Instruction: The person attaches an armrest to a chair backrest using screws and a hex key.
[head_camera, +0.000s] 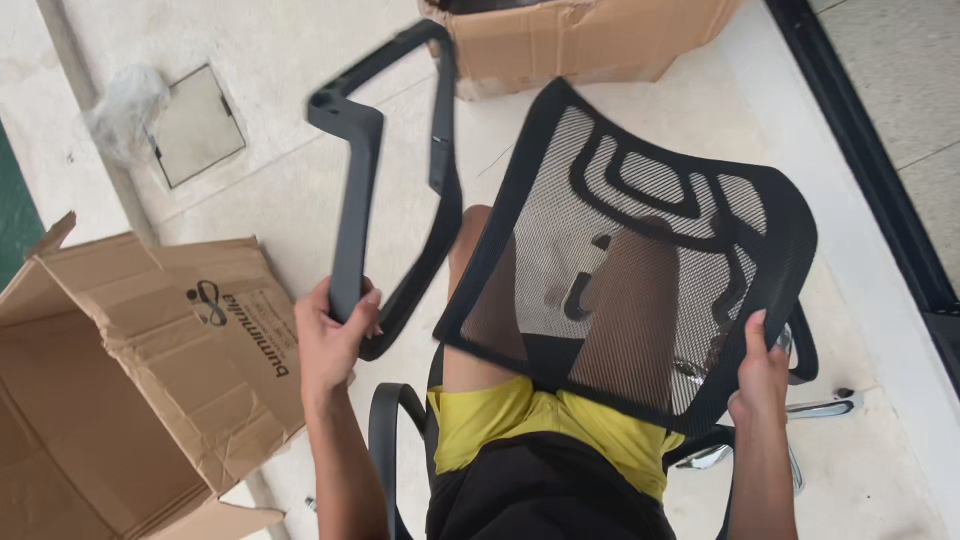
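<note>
Two cardboard boxes (140, 370) (580, 35), one mesh backrest (640, 250), one armrest frame (380, 170).

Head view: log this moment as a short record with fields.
left hand: left hand grips the lower end of a dark grey armrest frame, raised off the floor
right hand: right hand holds the edge of a black mesh chair backrest, tilted over the knees
floor: pale tiled floor
boxes: open cardboard box at left; second cardboard box at top
other: chrome chair base partly visible behind the backrest
</note>
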